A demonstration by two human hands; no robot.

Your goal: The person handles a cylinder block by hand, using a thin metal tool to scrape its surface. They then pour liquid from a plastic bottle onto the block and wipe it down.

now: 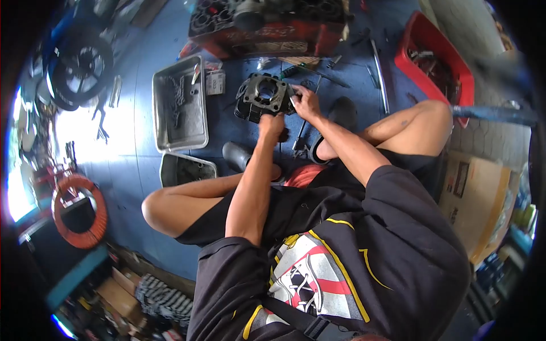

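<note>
A motorcycle engine cylinder (263, 98) with a round bore and cooling fins sits in front of me, its flat face up. My left hand (272, 126) is closed at its near edge, fingers curled around the fins. My right hand (306, 103) is closed at the cylinder's right side, with fingers and thumb pinched by a small dark grey piece that I cannot make out. Beyond the cylinder lie a green-handled screwdriver (290, 71) and thin metal rods. A T-shaped metal tool (300, 139) lies between my shoes.
A grey metal tray (156, 113) with a chain stands left, a smaller bin (166, 170) below it. A red tool case (273, 42) stands ahead. On the right are a long metal bar (380, 79), a red basket (405, 48) and a cardboard box (469, 199).
</note>
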